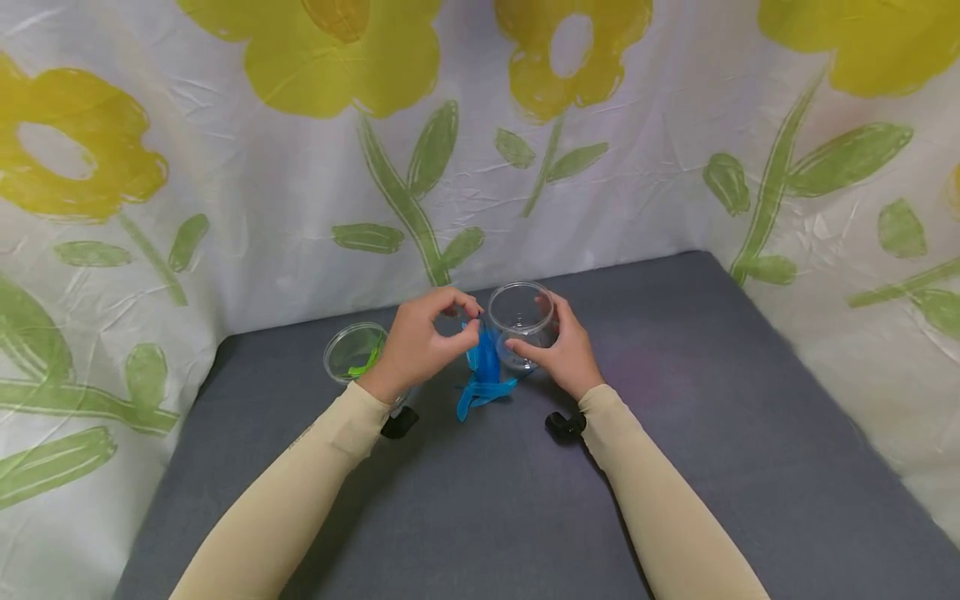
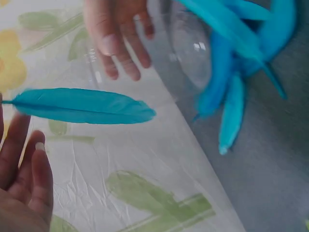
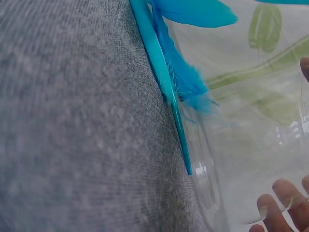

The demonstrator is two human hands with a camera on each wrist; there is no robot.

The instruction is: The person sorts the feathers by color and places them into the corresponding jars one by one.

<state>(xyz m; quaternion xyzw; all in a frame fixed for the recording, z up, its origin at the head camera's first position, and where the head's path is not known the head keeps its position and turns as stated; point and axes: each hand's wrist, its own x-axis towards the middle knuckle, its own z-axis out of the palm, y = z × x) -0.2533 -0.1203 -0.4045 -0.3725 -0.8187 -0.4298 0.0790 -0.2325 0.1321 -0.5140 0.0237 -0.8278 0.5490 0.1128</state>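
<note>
My left hand [image 1: 427,337] pinches a blue feather [image 2: 87,106] by its quill, thumb and fingertips together, with the vane hanging away from them. Beside it my right hand [image 1: 566,346] grips a clear round jar [image 1: 517,332], fingers and thumb around its wall. The jar's open mouth faces up; in the right wrist view its transparent wall [image 3: 241,145] shows beside the fingertips. Several more blue feathers [image 1: 483,390] lie in a loose heap on the grey cloth, just left of the jar. One quill [image 3: 181,137] lies close to the jar's base.
Left of my left hand stands a second clear round container [image 1: 333,358] with bright green feathers [image 1: 367,362] in it, partly hidden by the hand. The grey-covered table [image 1: 480,508] ends at a white flower-printed curtain [image 1: 285,250] behind and at the sides.
</note>
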